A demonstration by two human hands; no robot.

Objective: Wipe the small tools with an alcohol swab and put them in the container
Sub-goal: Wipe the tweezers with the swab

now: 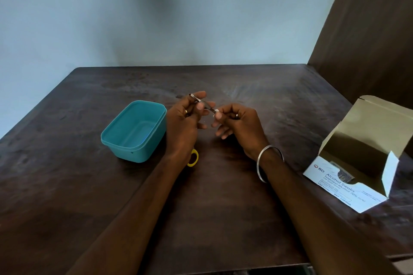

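My left hand point(186, 116) pinches a small metal tool, likely tweezers point(202, 103), and holds it above the table's middle. My right hand point(234, 121) pinches a small white alcohol swab point(216, 111) against the tool's near end. An open teal plastic container point(134, 129) stands just left of my left hand; nothing shows inside it. Under my left wrist lies a yellow loop handle point(193, 158), apparently of small scissors; the rest of it is hidden.
An opened white box of alcohol swabs point(357, 163) lies at the table's right edge, flap up. The dark wooden table point(223, 207) meets a pale wall behind and a brown panel at the right.
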